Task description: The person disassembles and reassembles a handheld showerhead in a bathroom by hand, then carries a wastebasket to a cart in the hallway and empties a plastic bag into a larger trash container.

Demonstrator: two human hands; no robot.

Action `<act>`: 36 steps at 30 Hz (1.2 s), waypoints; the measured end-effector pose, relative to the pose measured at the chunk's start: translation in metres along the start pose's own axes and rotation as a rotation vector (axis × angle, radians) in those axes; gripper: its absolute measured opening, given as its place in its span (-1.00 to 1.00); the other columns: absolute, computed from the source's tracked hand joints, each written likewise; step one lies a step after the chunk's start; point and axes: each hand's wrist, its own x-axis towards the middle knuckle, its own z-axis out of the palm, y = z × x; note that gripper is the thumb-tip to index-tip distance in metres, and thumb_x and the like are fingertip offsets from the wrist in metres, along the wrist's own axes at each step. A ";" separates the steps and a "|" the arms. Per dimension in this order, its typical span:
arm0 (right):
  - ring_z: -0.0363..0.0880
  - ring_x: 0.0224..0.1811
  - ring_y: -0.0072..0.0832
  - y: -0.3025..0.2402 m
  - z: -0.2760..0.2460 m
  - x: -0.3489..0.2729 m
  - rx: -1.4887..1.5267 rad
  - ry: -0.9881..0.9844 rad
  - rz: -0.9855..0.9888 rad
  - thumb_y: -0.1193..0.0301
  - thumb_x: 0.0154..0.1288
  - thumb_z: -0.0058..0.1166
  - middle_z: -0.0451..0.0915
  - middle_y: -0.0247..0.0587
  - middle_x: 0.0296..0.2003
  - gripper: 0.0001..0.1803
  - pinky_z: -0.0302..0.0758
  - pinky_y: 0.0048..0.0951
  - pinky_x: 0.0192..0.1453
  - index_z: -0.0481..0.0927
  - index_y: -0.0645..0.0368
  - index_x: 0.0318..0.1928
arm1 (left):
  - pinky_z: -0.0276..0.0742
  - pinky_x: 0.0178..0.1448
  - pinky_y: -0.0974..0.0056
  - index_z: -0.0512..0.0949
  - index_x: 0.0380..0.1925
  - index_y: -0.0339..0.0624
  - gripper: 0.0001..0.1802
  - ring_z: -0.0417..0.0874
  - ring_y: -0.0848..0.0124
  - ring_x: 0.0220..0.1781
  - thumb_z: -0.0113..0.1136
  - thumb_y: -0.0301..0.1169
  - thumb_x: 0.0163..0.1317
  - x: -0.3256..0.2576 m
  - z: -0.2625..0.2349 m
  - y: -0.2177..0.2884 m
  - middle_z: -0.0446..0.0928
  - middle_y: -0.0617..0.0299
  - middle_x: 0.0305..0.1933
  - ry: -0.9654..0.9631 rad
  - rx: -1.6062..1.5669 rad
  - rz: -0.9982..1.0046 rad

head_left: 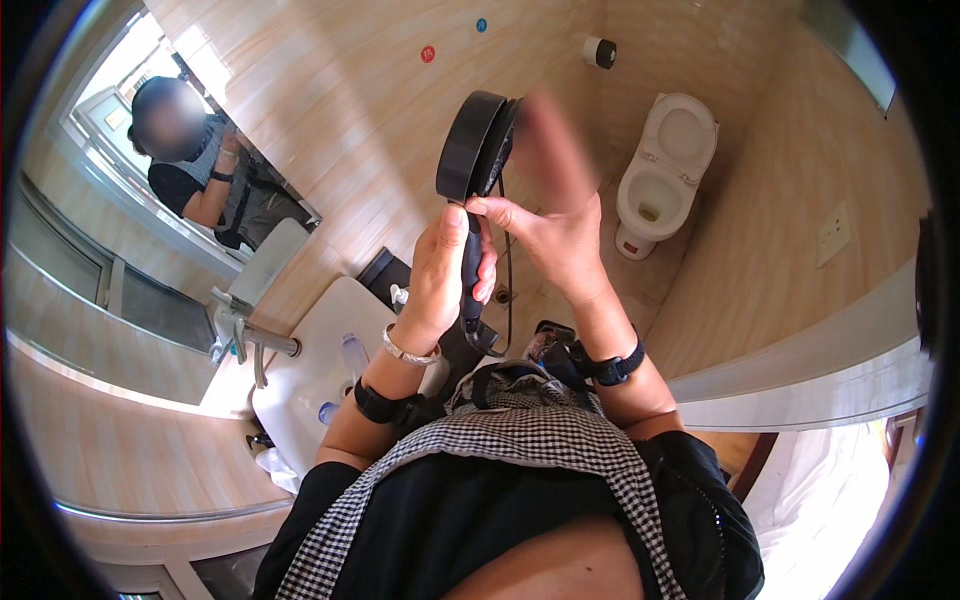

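Observation:
My left hand (438,268) is wrapped round the handle of a black hand shower head (466,148), held upright in front of me. Its round head is a thick disc with a second, thinner dark disc on the right side. A thin dark hose (510,270) loops up from the foot of the handle. My right hand (563,245) grips the head from the right, thumb pressed at the neck just under the disc. Its fingers reach up along the disc's face; they are blurred, so their exact contact is unclear.
On the left a white washbasin (290,390) has a metal tap (270,342) and clear bottles inside, under a mirror (110,290). A white toilet (665,165) with its lid up stands at the far right, near a paper roll holder (600,53). A tiled wall runs along the right.

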 end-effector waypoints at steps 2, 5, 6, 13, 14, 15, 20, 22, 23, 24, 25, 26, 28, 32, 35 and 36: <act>0.35 0.27 -0.29 -0.002 0.001 0.000 0.037 -0.026 0.005 0.40 -0.22 0.52 0.32 -0.05 0.26 0.03 0.46 -0.29 0.24 0.26 0.13 0.35 | 0.33 -0.66 0.44 0.34 -0.33 -0.23 -0.46 0.36 0.53 -0.74 -0.25 0.09 0.43 0.000 -0.002 -0.001 0.39 0.24 -0.65 -0.012 0.016 0.012; 0.34 0.28 -0.28 -0.005 -0.001 0.000 0.031 -0.060 -0.025 0.38 -0.21 0.51 0.31 -0.04 0.26 0.04 0.47 -0.28 0.25 0.25 0.12 0.35 | 0.34 -0.66 0.44 0.33 -0.33 -0.23 -0.47 0.36 0.53 -0.74 -0.25 0.08 0.44 -0.001 0.000 -0.001 0.38 0.24 -0.65 0.001 0.031 0.009; 0.34 0.29 -0.28 -0.005 -0.001 0.000 0.019 -0.070 -0.042 0.38 -0.21 0.50 0.31 -0.04 0.26 0.04 0.47 -0.27 0.25 0.24 0.12 0.36 | 0.34 -0.65 0.44 0.33 -0.33 -0.23 -0.47 0.36 0.53 -0.74 -0.25 0.07 0.44 -0.001 0.002 -0.001 0.38 0.24 -0.65 0.010 0.034 0.004; 0.34 0.29 -0.32 -0.007 0.000 0.001 0.123 -0.096 0.092 0.33 -0.17 0.50 0.31 -0.05 0.27 0.05 0.46 -0.26 0.26 0.20 0.13 0.38 | 0.31 -0.66 0.45 0.34 -0.34 -0.24 -0.49 0.33 0.55 -0.75 -0.26 0.03 0.46 -0.003 0.003 -0.001 0.37 0.25 -0.66 0.049 0.135 0.034; 0.35 0.29 -0.32 -0.007 0.001 0.001 0.167 -0.096 0.118 0.32 -0.16 0.50 0.32 -0.05 0.26 0.05 0.46 -0.26 0.26 0.19 0.14 0.38 | 0.30 -0.67 0.45 0.34 -0.34 -0.25 -0.49 0.32 0.55 -0.75 -0.27 0.02 0.46 -0.002 0.003 -0.003 0.36 0.26 -0.66 0.061 0.166 0.057; 0.35 0.28 -0.33 -0.008 0.002 0.002 0.211 -0.096 0.145 0.30 -0.15 0.49 0.32 -0.05 0.26 0.05 0.46 -0.26 0.26 0.19 0.15 0.38 | 0.28 -0.67 0.45 0.34 -0.34 -0.25 -0.49 0.31 0.56 -0.76 -0.27 0.02 0.47 -0.002 0.003 -0.004 0.36 0.26 -0.67 0.073 0.197 0.080; 0.38 0.27 -0.33 -0.020 0.005 0.001 0.222 -0.089 0.213 0.27 -0.13 0.49 0.33 -0.05 0.25 0.09 0.44 -0.26 0.27 0.13 0.19 0.39 | 0.21 -0.70 0.46 0.35 -0.33 -0.25 -0.50 0.26 0.58 -0.78 -0.29 0.00 0.48 -0.001 0.000 -0.004 0.32 0.30 -0.71 0.120 0.346 0.180; 0.39 0.26 -0.33 -0.020 0.005 0.001 0.243 -0.089 0.237 0.28 -0.13 0.49 0.33 -0.04 0.25 0.09 0.43 -0.25 0.28 0.12 0.19 0.39 | 0.20 -0.71 0.46 0.36 -0.32 -0.25 -0.50 0.25 0.58 -0.79 -0.29 -0.01 0.48 0.000 -0.001 -0.003 0.31 0.30 -0.72 0.127 0.380 0.190; 0.39 0.25 -0.33 -0.018 0.006 0.000 0.256 -0.087 0.250 0.29 -0.13 0.49 0.33 -0.04 0.25 0.09 0.43 -0.25 0.28 0.12 0.20 0.39 | 0.20 -0.71 0.46 0.36 -0.31 -0.25 -0.51 0.25 0.58 -0.79 -0.29 -0.01 0.48 0.000 -0.003 -0.004 0.31 0.30 -0.72 0.124 0.385 0.187; 0.40 0.24 -0.33 -0.017 0.006 -0.001 0.269 -0.084 0.263 0.29 -0.12 0.49 0.33 -0.04 0.25 0.09 0.42 -0.25 0.29 0.12 0.20 0.39 | 0.20 -0.72 0.46 0.36 -0.30 -0.24 -0.51 0.25 0.58 -0.80 -0.29 -0.01 0.48 0.001 -0.005 -0.006 0.31 0.30 -0.72 0.121 0.390 0.185; 0.40 0.24 -0.31 -0.015 0.006 -0.001 0.219 -0.090 0.243 0.31 -0.14 0.50 0.33 -0.04 0.24 0.08 0.43 -0.26 0.28 0.14 0.20 0.38 | 0.21 -0.72 0.46 0.36 -0.30 -0.24 -0.51 0.25 0.58 -0.80 -0.29 0.00 0.48 0.000 -0.008 -0.008 0.31 0.30 -0.72 0.105 0.345 0.153; 0.40 0.23 -0.30 -0.013 0.006 -0.002 0.169 -0.096 0.224 0.34 -0.15 0.50 0.33 -0.03 0.23 0.07 0.44 -0.26 0.27 0.16 0.21 0.37 | 0.21 -0.72 0.47 0.37 -0.30 -0.24 -0.50 0.25 0.57 -0.80 -0.29 0.00 0.48 0.000 -0.011 -0.011 0.31 0.29 -0.72 0.089 0.299 0.122; 0.41 0.22 -0.26 -0.009 0.006 0.000 0.063 -0.089 0.137 0.37 -0.18 0.51 0.33 -0.01 0.22 0.04 0.46 -0.27 0.25 0.20 0.22 0.35 | 0.23 -0.72 0.47 0.36 -0.28 -0.24 -0.49 0.27 0.57 -0.80 -0.30 0.02 0.47 0.000 -0.011 -0.010 0.31 0.29 -0.72 0.062 0.210 0.049; 0.40 0.21 -0.20 -0.001 0.007 0.005 -0.060 -0.051 -0.008 0.41 -0.25 0.52 0.34 0.01 0.19 0.01 0.49 -0.27 0.21 0.27 0.22 0.29 | 0.26 -0.72 0.46 0.35 -0.22 -0.25 -0.47 0.29 0.55 -0.80 -0.33 0.04 0.47 -0.001 -0.007 -0.004 0.33 0.26 -0.70 0.029 0.065 -0.073; 0.41 0.20 -0.20 0.004 0.007 0.004 -0.068 -0.048 0.034 0.38 -0.26 0.53 0.35 0.01 0.18 0.00 0.49 -0.26 0.20 0.30 0.22 0.27 | 0.28 -0.72 0.45 0.33 -0.15 -0.24 -0.48 0.30 0.54 -0.79 -0.33 0.04 0.47 0.000 -0.012 -0.006 0.38 0.21 -0.62 -0.033 -0.020 -0.111; 0.42 0.19 -0.20 0.005 0.007 0.003 -0.069 -0.049 0.058 0.37 -0.26 0.53 0.36 0.01 0.17 -0.01 0.49 -0.26 0.20 0.30 0.22 0.27 | 0.29 -0.72 0.44 0.32 -0.12 -0.23 -0.49 0.31 0.53 -0.78 -0.33 0.04 0.47 0.000 -0.013 -0.006 0.40 0.19 -0.58 -0.061 -0.048 -0.120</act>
